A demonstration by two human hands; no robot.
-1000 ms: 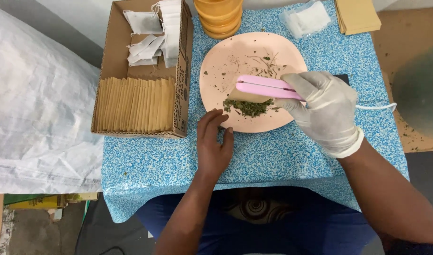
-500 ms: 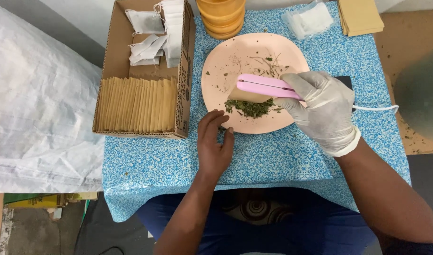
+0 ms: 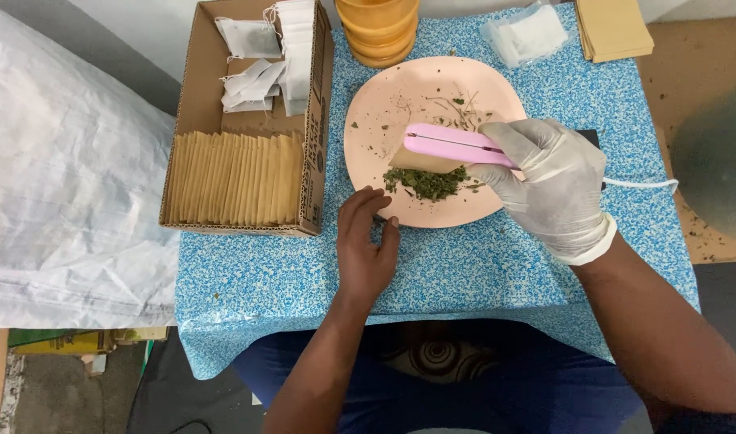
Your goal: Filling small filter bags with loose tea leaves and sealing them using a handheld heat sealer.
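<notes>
1. Centrally, pink sealer (image 3: 456, 146) clamped over a brown paper packet (image 3: 420, 163), above the pile of dried herbs (image 3: 428, 182) on the pink plate (image 3: 368, 112).
2. Gripped by the gloved right hand (image 3: 549, 189), fingers wrapped round the sealer's handle end; white cord (image 3: 641, 184) trailing off to the right from behind the glove.
3. Resting bare on the tablecloth (image 3: 464, 265) at the plate's near edge, left hand (image 3: 366, 249): fingers curled and drawn together, fingertips touching the rim; cannot tell whether anything is pinched.
4. Scattered across the plate's far half, loose stems and flecks of herb.
5. Just beyond the plate, a stack of orange bowls (image 3: 380, 28), touching or nearly touching its far rim.
6. Left of the plate, a cardboard box (image 3: 199, 104): upright row of brown envelopes (image 3: 235, 178) in the near half, white tea bags (image 3: 263, 56) heaped in the far half.
7. Far right on the cloth, a clear bag of white sachets (image 3: 533, 34) and, beside it, a stack of brown envelopes (image 3: 613, 28).
8. Off the table's left side, a white woven sack (image 3: 63, 177).
</notes>
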